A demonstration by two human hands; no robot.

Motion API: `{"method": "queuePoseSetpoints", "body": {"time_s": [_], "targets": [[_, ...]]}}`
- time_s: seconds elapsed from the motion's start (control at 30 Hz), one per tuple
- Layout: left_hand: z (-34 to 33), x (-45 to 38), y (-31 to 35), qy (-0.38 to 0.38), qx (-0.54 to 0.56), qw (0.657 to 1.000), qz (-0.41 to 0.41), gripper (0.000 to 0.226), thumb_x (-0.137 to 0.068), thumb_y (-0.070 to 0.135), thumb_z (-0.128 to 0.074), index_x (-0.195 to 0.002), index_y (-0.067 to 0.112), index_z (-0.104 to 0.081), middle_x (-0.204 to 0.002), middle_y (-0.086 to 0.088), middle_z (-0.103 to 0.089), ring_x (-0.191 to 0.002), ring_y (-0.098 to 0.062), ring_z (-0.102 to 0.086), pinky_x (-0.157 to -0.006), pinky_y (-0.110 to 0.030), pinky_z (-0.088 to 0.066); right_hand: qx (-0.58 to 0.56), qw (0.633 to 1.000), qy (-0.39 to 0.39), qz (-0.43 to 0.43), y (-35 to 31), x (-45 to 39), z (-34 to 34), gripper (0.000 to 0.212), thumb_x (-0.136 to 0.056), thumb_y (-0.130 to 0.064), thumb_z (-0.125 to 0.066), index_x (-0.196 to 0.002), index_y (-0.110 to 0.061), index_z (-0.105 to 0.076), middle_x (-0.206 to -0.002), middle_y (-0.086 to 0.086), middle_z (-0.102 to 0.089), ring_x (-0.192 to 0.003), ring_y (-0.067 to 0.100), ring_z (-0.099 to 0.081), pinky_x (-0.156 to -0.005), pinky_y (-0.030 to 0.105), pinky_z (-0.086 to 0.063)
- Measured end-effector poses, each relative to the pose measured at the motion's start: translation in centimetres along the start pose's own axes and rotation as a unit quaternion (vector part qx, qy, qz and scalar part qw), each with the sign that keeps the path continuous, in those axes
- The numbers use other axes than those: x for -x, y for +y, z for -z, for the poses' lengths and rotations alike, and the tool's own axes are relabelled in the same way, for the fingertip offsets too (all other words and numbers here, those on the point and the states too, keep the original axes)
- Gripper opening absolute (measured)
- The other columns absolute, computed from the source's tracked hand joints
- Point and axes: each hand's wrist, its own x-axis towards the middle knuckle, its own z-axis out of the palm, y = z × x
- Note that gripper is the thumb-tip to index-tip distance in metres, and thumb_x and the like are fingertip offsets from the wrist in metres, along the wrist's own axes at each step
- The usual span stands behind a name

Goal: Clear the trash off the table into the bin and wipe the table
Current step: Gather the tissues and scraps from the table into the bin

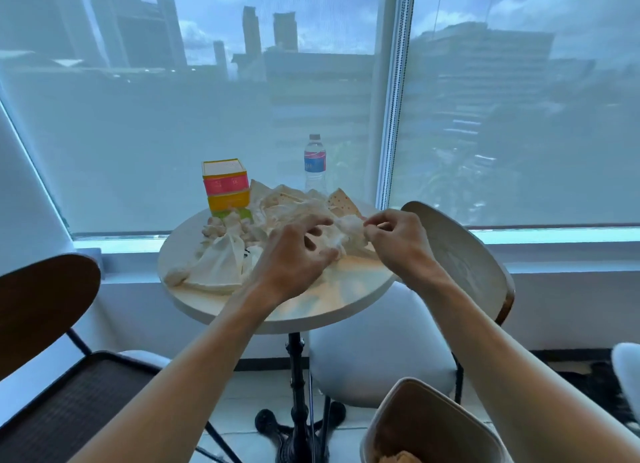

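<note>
A small round pale table (346, 300) stands by the window with trash on it. A heap of crumpled white paper and plastic wrappers (294, 203) covers its middle. My left hand (298, 255) grips the near part of the heap with curled fingers. My right hand (394, 234) pinches a crumpled white piece (349, 227) at the heap's right side. A flattened paper bag (218, 265) lies at the table's left, with small crumpled balls (221, 225) behind it. A pale bin (429, 424) with trash inside stands on the floor at bottom right.
A stack of coloured boxes (227, 185) and a water bottle (314, 165) stand at the table's far edge. A dark chair (45, 310) is at left and a white-seated chair (457, 255) at right. The window is directly behind.
</note>
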Motion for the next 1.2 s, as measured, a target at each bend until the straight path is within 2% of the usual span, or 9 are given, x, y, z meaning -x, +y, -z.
{"method": "queuePoseSetpoints", "body": {"time_s": [0.17,0.33,0.4,0.47,0.6,0.73,0.8,0.93,1.2], "targets": [[-0.2,-1.7,-0.3,0.007,0.046,0.998,-0.029,0.057,-0.081,0.037,-0.075,-0.133,0.029,-0.055,-0.111,0.007,-0.06,-0.084,-0.001,-0.064,-0.071,-0.014,-0.051,-0.073,0.996,-0.037,-0.026,-2.3,-0.4,-1.5,0.011,-0.078,-0.018,-0.065,-0.069,-0.021,-0.071,-0.074,0.0,-0.07,-0.072,0.015,-0.063,-0.07,0.032,-0.053],[0.5,-3.2,-2.1,0.046,0.061,0.997,-0.018,0.036,-0.082,0.033,-0.074,-0.116,0.024,-0.068,-0.098,0.007,-0.069,-0.077,-0.001,-0.066,-0.07,-0.016,-0.055,-0.105,0.981,-0.156,-0.04,-2.7,-1.1,-2.2,0.016,-0.094,-0.014,-0.057,-0.09,-0.016,-0.073,-0.081,0.002,-0.073,-0.07,0.012,-0.06,-0.059,0.021,-0.04],[1.1,-3.8,-3.2,0.076,0.066,0.995,-0.002,0.02,-0.084,0.021,-0.073,-0.104,0.021,-0.073,-0.091,0.006,-0.073,-0.077,-0.001,-0.068,-0.073,-0.018,-0.056,-0.107,0.981,-0.153,-0.043,-2.5,-1.9,-2.7,0.017,-0.095,-0.013,-0.056,-0.092,-0.016,-0.072,-0.083,0.003,-0.074,-0.068,0.01,-0.059,-0.055,0.017,-0.041],[1.6,-4.0,-4.0,0.1,0.068,0.993,0.014,0.014,-0.085,0.012,-0.07,-0.097,0.018,-0.075,-0.089,0.007,-0.074,-0.077,0.002,-0.066,-0.072,-0.008,-0.052,-0.109,0.986,-0.117,-0.042,-2.4,-2.9,-3.3,0.017,-0.094,-0.008,-0.057,-0.089,-0.015,-0.071,-0.081,0.004,-0.072,-0.064,0.008,-0.058,-0.052,0.012,-0.043],[2.7,-4.2,-5.2,0.138,0.072,0.987,0.047,0.014,-0.083,0.008,-0.07,-0.092,0.016,-0.077,-0.082,0.01,-0.071,-0.074,0.011,-0.061,-0.065,0.003,-0.043,0.063,0.997,-0.034,0.026,-2.0,-5.3,-5.2,0.016,-0.089,-0.017,-0.059,-0.101,-0.02,-0.07,-0.089,-0.002,-0.07,-0.08,0.012,-0.065,-0.074,0.025,-0.053],[3.6,-4.1,-5.8,0.158,0.071,0.983,0.063,0.012,-0.08,0.007,-0.072,-0.087,0.015,-0.078,-0.077,0.01,-0.07,-0.069,0.013,-0.06,-0.061,0.004,-0.04,0.222,0.97,-0.089,0.046,-1.9,-7.0,-6.8,0.046,-0.087,-0.028,-0.064,-0.131,-0.017,-0.057,-0.12,0.006,-0.062,-0.112,0.023,-0.058,-0.096,0.033,-0.045],[4.0,-4.0,-6.1,0.158,0.074,0.982,0.072,0.011,-0.079,0.008,-0.073,-0.085,0.016,-0.078,-0.077,0.012,-0.071,-0.066,0.013,-0.061,-0.06,0.003,-0.04,0.254,0.959,-0.11,0.054,-1.8,-7.6,-7.7,0.046,-0.087,-0.03,-0.065,-0.131,-0.016,-0.057,-0.126,0.008,-0.06,-0.116,0.025,-0.057,-0.098,0.035,-0.045],[4.6,-3.7,-6.4,0.151,0.089,0.981,0.085,0.013,-0.079,0.006,-0.072,-0.08,0.018,-0.077,-0.074,0.018,-0.069,-0.069,0.012,-0.063,-0.061,-0.001,-0.044,0.211,0.973,-0.047,0.08,-2.2,-8.3,-8.8,0.02,-0.09,-0.026,-0.059,-0.105,-0.019,-0.071,-0.103,0.006,-0.071,-0.097,0.025,-0.065,-0.084,0.034,-0.051],[4.3,-3.3,-4.9,0.144,0.097,0.981,0.091,0.015,-0.079,0.006,-0.073,-0.078,0.02,-0.075,-0.074,0.016,-0.069,-0.061,0.006,-0.063,-0.055,-0.003,-0.045,0.008,0.989,0.06,0.132,-5.3,-8.9,-6.3,0.011,-0.092,-0.028,-0.063,-0.095,-0.025,-0.073,-0.066,-0.007,-0.067,-0.056,-0.001,-0.06,-0.062,0.025,-0.05]]}}
